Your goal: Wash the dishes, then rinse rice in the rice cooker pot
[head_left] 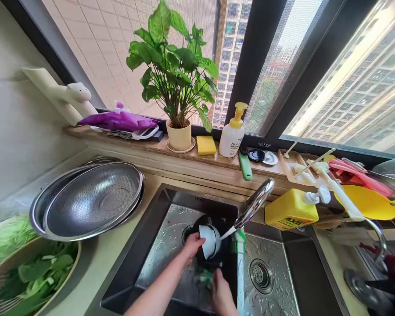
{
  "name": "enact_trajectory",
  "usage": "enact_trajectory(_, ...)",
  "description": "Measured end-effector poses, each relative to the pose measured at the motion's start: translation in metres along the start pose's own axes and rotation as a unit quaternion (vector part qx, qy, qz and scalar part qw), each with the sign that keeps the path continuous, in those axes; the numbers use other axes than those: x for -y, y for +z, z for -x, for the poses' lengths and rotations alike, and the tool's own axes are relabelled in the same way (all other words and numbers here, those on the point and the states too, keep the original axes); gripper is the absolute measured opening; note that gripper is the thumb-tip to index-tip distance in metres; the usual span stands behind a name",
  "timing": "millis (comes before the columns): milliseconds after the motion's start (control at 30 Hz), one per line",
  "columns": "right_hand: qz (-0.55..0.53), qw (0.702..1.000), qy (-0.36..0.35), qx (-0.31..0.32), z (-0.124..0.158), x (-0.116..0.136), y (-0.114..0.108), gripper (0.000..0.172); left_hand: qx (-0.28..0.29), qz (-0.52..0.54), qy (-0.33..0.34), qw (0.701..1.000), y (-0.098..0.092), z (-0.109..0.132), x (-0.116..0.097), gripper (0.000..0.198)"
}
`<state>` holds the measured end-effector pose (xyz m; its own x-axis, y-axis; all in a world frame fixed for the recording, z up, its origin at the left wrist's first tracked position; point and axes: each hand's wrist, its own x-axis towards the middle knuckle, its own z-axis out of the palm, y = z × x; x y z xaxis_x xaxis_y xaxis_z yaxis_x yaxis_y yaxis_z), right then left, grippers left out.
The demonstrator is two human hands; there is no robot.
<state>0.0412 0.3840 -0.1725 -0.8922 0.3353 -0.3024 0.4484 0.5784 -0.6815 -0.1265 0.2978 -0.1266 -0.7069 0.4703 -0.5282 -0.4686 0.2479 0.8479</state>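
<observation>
My left hand (pixel 192 246) grips a white bowl (pixel 209 241), tilted on its side over the left basin of a steel double sink (pixel 171 215). A dark, round object (pixel 206 224) sits behind and under the bowl, and I cannot tell exactly what it is. My right hand (pixel 221 293) is low in the basin, next to a blurred green scouring pad (pixel 204 276), and seems to hold it. A chrome faucet (pixel 255 204) arches over the sink, and a stream of water (pixel 240 281) falls along the basin's right side.
A yellow detergent jug (pixel 291 209) and a dish rack (pixel 335 193) stand right of the sink. Stacked steel colanders (pixel 92 199) and a basket of leafy greens (pixel 33 276) are on the left. The ledge holds a potted plant (pixel 177 74), a soap pump (pixel 233 131) and a yellow sponge (pixel 206 145).
</observation>
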Motion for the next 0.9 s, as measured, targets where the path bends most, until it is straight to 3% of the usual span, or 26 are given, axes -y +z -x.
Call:
enact_trajectory(133,-0.157,0.98,0.022,-0.123,0.017,0.029,-0.068,0.036,0.015,0.063,0.031,0.997,0.002,0.015,-0.013,0.046)
enact_trajectory(233,-0.229,0.954,-0.017,-0.194,0.018,0.063,-0.102,0.036,0.039,0.08,0.053,0.995,0.011,0.029,-0.024,0.046)
enact_trajectory(300,-0.203,0.959,-0.097,-0.17,0.011,0.08,-0.113,0.032,0.056,0.084,0.07,0.992,0.019,0.037,-0.033,0.044)
enact_trajectory(400,-0.057,0.961,-0.252,-0.098,-0.006,0.089,-0.116,0.025,0.055,0.083,0.114,0.988,0.027,0.046,-0.046,0.038)
enact_trajectory(500,0.043,0.944,-0.311,-0.099,-0.025,0.084,-0.11,0.036,0.035,0.083,0.142,0.986,0.029,0.05,-0.055,0.038)
enact_trajectory(633,0.027,0.961,-0.242,-0.131,-0.059,0.086,-0.108,0.041,0.039,0.097,0.168,0.98,0.031,0.054,-0.055,0.038)
enact_trajectory(733,-0.038,0.992,-0.088,-0.08,-0.092,0.093,-0.119,0.041,0.044,0.088,0.16,0.982,0.039,0.06,-0.044,0.029)
enact_trajectory(800,-0.063,0.997,-0.015,-0.037,-0.105,0.095,-0.123,0.05,0.043,0.092,0.155,0.983,0.044,0.061,-0.037,0.024)
enact_trajectory(900,-0.066,0.996,-0.017,-0.059,-0.096,0.091,-0.112,0.05,0.03,0.099,0.153,0.983,0.047,0.056,-0.032,0.02)
